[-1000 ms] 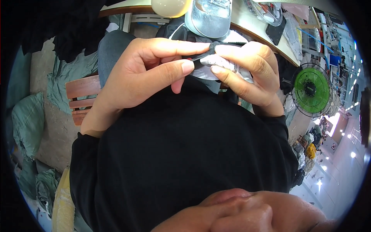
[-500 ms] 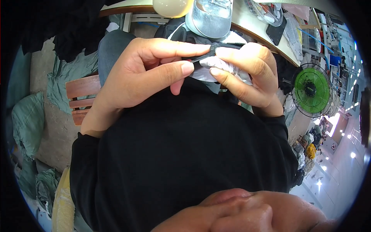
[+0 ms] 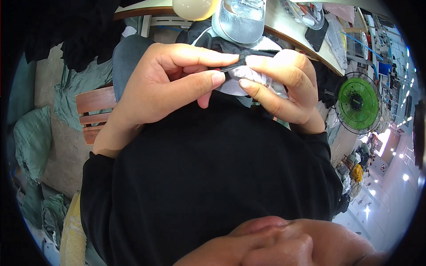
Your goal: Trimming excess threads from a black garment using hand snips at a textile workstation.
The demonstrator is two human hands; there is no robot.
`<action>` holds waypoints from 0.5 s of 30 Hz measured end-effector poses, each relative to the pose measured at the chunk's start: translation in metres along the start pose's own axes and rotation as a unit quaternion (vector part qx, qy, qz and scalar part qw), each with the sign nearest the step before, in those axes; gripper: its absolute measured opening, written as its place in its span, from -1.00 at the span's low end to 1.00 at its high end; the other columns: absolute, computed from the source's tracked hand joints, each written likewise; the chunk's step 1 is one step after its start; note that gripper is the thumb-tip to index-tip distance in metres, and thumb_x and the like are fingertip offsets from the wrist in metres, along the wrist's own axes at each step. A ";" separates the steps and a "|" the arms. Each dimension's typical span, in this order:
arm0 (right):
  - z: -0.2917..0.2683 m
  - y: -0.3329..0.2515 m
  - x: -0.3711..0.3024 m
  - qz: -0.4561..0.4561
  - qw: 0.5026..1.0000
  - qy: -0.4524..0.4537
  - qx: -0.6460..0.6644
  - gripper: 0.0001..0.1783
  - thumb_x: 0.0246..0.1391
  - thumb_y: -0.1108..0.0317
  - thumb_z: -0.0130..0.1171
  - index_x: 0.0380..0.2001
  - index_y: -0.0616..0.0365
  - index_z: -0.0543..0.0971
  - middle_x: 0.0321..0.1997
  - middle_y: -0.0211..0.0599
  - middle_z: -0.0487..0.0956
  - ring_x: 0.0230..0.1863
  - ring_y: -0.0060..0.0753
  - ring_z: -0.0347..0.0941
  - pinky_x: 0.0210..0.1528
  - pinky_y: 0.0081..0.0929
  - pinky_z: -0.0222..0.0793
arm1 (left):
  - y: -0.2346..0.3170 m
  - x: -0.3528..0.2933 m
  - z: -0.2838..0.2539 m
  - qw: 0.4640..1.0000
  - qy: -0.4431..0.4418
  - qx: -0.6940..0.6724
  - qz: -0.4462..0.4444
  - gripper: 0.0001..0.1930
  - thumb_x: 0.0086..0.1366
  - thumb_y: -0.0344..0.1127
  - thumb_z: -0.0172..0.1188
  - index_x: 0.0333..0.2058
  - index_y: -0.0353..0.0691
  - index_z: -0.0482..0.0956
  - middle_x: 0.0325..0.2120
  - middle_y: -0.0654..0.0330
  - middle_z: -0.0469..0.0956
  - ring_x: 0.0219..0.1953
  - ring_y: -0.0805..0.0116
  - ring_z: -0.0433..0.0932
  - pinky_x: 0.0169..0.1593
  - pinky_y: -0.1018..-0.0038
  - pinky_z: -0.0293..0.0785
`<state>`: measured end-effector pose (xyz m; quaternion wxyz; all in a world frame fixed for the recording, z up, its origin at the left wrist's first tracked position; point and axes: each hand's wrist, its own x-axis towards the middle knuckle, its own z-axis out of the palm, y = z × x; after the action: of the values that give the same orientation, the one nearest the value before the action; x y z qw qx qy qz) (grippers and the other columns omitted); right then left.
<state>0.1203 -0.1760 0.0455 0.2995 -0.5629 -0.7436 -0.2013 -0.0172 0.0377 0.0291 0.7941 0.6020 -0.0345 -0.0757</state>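
Close together at the upper middle, both my hands work on a garment piece of black and white cloth. My right hand pinches it, with the thumb and fingers bent round the pale printed part and the black edge. My left hand is closed, its forefinger stretched to that black edge. Between its thumb and fingers is a thin dark pointed tool, its tip against the cloth. A speck of red shows by the thumb; the tool's grip is hidden. Striped cloth hangs below the fingers.
Just beyond my hands stands a silver machine head, beside a pale rounded part. The table carries a clear tray and a dark phone-like slab. A green fan is at the right, a wooden slatted seat at the left.
Both hands have shifted very slightly left with the cloth. The left thumb has edged toward the right hand, and the dark tool lies a little differently against the cloth.
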 end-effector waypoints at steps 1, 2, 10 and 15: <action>0.000 0.000 0.000 0.001 1.000 -0.001 -0.001 -0.69 -0.21 0.40 0.41 -0.27 0.13 0.69 -0.11 -0.06 0.61 -0.26 -0.30 0.47 -0.39 -0.49 0.40 | -0.001 0.000 0.000 1.000 0.000 -0.001 0.001 -0.66 0.32 -0.48 0.14 0.05 -0.39 0.59 -0.42 0.20 0.62 -0.51 0.56 0.52 -0.39 0.67 0.41; 0.000 0.000 -0.001 0.001 1.000 -0.002 -0.003 -0.69 -0.21 0.40 0.41 -0.27 0.13 0.69 -0.11 -0.06 0.61 -0.26 -0.30 0.47 -0.39 -0.49 0.40 | -0.001 0.001 0.000 1.000 -0.001 -0.001 0.002 -0.68 0.32 -0.48 0.16 0.04 -0.38 0.60 -0.42 0.20 0.62 -0.52 0.56 0.52 -0.39 0.67 0.41; 0.001 -0.001 -0.001 -0.001 1.000 0.003 -0.015 -0.69 -0.19 0.40 0.40 -0.26 0.13 0.69 -0.10 -0.06 0.61 -0.27 -0.29 0.47 -0.39 -0.49 0.40 | -0.006 0.000 0.001 0.999 0.004 0.024 0.038 -0.69 0.34 -0.48 0.14 0.04 -0.36 0.61 -0.46 0.21 0.62 -0.54 0.58 0.51 -0.42 0.67 0.39; -0.001 -0.003 -0.001 0.005 1.000 -0.004 -0.019 -0.70 -0.18 0.41 0.40 -0.27 0.13 0.69 -0.09 -0.06 0.61 -0.26 -0.30 0.46 -0.37 -0.49 0.40 | -0.004 0.001 0.001 0.998 0.003 0.042 0.043 -0.68 0.35 -0.47 0.11 0.05 -0.37 0.60 -0.48 0.22 0.62 -0.55 0.59 0.49 -0.43 0.67 0.38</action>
<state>0.1177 -0.1781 0.0456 0.2872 -0.5733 -0.7376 -0.2117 -0.0167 0.0354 0.0255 0.7706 0.6332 -0.0610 -0.0383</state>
